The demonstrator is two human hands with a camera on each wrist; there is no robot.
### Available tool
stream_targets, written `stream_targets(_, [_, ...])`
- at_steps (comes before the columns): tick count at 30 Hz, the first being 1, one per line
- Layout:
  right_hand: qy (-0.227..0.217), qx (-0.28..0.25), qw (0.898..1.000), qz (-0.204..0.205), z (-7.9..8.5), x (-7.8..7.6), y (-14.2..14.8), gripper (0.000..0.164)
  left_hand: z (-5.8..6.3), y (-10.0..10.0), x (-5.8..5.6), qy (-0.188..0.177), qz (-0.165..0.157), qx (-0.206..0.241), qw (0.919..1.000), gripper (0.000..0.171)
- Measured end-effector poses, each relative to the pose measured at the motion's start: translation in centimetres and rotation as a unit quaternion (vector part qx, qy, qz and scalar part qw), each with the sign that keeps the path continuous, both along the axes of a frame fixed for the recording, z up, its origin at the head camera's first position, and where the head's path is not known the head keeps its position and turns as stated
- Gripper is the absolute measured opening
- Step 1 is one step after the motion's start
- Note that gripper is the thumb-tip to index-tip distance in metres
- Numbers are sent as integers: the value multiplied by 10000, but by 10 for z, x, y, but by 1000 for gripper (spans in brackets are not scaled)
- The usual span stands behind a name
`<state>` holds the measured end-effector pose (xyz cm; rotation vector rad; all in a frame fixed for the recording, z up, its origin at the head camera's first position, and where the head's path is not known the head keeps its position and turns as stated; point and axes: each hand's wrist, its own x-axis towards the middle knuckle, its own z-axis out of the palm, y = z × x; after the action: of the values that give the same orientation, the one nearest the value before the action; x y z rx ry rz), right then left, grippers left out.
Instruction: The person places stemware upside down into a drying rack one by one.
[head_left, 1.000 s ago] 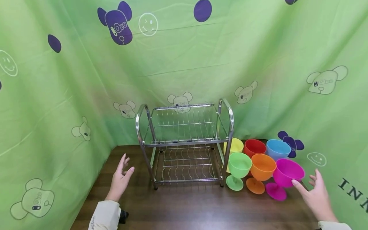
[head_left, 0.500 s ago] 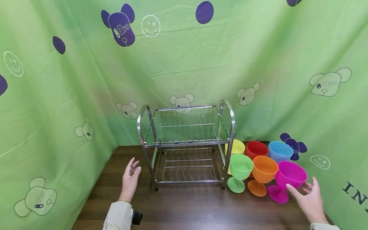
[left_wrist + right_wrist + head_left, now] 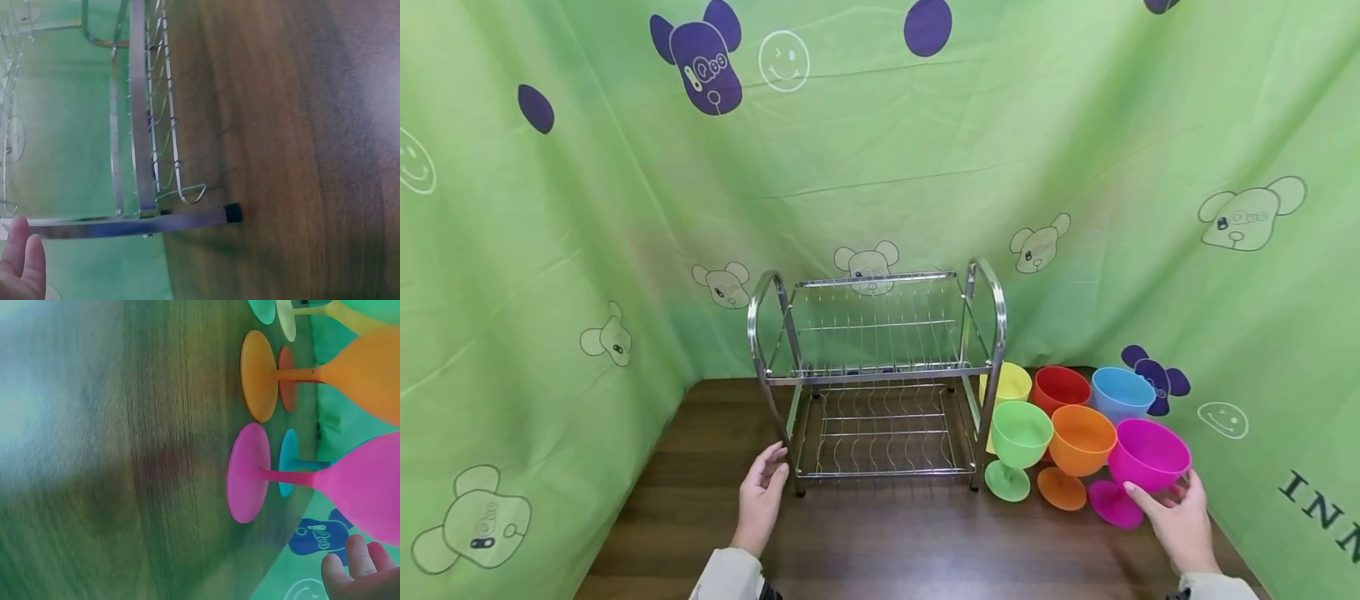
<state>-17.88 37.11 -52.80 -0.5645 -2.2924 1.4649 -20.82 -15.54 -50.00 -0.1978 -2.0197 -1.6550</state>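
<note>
A two-tier chrome dish rack (image 3: 880, 375) stands on the table. My left hand (image 3: 760, 504) is by its left front leg, fingers loosely bent; in the left wrist view the fingertips (image 3: 19, 240) lie close to the rack's frame (image 3: 125, 226), and contact is unclear. At the right, my right hand (image 3: 1176, 525) reaches around the bowl of a magenta goblet (image 3: 1150, 454), thumb in front and fingers at its right side. The right wrist view shows the fingers (image 3: 359, 556) extended beside the bowl (image 3: 375, 487); whether they touch it, I cannot tell. The goblet stands upright.
Left of the magenta goblet stand orange (image 3: 1082, 442) and light green (image 3: 1022, 433) ones. Behind them are yellow (image 3: 1011, 383), red (image 3: 1062, 387) and blue (image 3: 1122, 393) goblets, the yellow partly behind the rack's right leg. Green printed cloth (image 3: 880, 142) encloses the brown table (image 3: 880, 542).
My left hand has moved right and lower, up to the rack's left leg. My right hand has moved left, from beside the magenta goblet to around its bowl. The goblets stay in place.
</note>
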Motion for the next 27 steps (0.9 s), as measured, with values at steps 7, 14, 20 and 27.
stream_targets(7, [56,-307,9995,-111,-5,-10,-2,88,-10,11,-1,299,-329,-913,9948,32])
stream_targets(14, [-262,-531,9978,-307,-5,-16,-5,90,-15,18,1,493,-745,-1727,9809,43])
stream_targets(20, [-503,-628,9955,-503,-3,-21,-8,92,-13,23,2,613,-928,-2138,9705,46])
stream_targets(27, [-593,-639,9937,-704,-1,-23,-7,95,-7,27,-1,1390,-1219,-2734,9440,48])
